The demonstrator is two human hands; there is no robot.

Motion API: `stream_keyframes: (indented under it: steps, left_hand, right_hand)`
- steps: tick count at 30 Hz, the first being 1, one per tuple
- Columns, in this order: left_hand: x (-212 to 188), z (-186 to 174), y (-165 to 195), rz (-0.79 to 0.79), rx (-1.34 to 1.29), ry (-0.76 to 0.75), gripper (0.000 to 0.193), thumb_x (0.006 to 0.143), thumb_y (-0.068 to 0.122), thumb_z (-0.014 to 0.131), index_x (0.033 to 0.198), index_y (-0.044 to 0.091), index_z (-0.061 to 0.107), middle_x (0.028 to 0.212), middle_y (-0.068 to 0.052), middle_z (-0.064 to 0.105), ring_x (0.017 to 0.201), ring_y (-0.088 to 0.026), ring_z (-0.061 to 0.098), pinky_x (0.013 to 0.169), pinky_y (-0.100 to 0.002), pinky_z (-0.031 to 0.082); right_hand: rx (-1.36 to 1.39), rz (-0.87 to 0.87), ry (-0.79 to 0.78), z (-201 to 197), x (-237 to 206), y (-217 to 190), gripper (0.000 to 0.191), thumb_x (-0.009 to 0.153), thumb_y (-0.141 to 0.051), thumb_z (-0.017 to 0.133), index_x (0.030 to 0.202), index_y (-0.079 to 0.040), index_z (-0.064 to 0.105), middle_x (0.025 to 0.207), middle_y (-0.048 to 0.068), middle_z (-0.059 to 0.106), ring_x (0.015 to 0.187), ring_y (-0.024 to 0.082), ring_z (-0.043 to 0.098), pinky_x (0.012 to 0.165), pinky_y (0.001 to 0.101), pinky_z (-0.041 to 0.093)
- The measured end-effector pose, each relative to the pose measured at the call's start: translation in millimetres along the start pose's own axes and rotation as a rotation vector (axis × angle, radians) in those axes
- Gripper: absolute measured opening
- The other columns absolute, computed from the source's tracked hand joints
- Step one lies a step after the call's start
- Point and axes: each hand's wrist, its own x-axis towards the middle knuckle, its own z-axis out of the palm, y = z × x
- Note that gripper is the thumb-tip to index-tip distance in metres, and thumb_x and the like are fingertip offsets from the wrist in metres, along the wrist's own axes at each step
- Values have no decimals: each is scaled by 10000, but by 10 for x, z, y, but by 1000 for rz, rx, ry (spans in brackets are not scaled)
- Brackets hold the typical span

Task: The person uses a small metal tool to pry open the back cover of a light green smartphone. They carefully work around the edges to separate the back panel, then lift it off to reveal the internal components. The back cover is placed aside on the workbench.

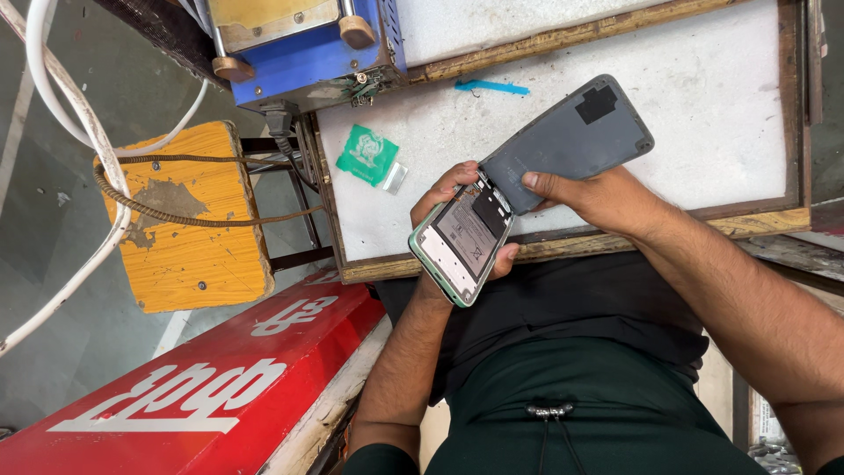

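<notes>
just off the table edge point(563, 248), left hand point(457, 220) gripping opened phone point(459, 251), right hand point(585, 195) gripping its lifted back cover point(571, 145)

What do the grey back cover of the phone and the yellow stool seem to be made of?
The grey back cover, held by the right hand, looks like matt plastic: even, dull surface, thin moulded rounded corners. The yellow stool seems painted wood: the paint is chipped, showing a bare brownish patch.
</notes>
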Motion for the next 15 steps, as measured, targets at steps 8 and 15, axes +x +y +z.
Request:
stream_keyframes:
  steps: [8,15]
  left_hand:
    - [-16,-11,6,-6,-6,5,931,811,276,897,1545,203,330,1462,-121,522,1400,-238,517,1314,-489,377]
    - [-3,-26,26,-5,-28,11,923,808,280,895,1549,181,353,1458,-132,539,1398,-246,526,1300,-491,390]
  right_hand:
    - [34,-9,8,-4,16,2,456,956,-301,647,1276,21,605,1101,239,723,1057,315,743,818,424,665]
    - [56,8,8,-23,25,35,510,938,-336,665,1288,26,588,1107,250,711,1073,321,738,818,428,668]
